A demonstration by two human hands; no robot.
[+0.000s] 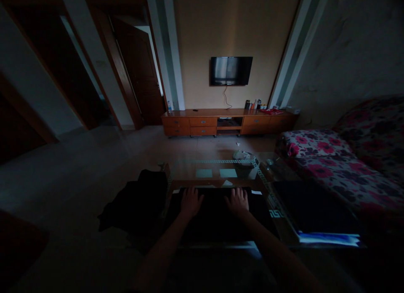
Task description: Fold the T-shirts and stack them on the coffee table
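Observation:
Black fabric point(221, 217), probably a garment, lies spread flat on the glass table point(186, 169) in front of me. My left hand point(191, 201) rests palm down near its far left corner, fingers stretched out. Near the far right corner my right hand point(239, 200) lies flat in the same way, fingers apart. White edges of something beneath show at both far corners. A crumpled heap of black cloth point(139, 200) sits to the left. On the right is a flat dark stack point(315, 209) with white and blue layers at its near edge. Dim light hides finer detail.
Beyond the table a low wooden TV cabinet point(205, 126) carries bottles, below a wall-mounted television point(231, 70). A floral sofa point(328, 158) stands to the right. A pale plastic bag point(244, 158) is near the table's far end. Doorways are at the left.

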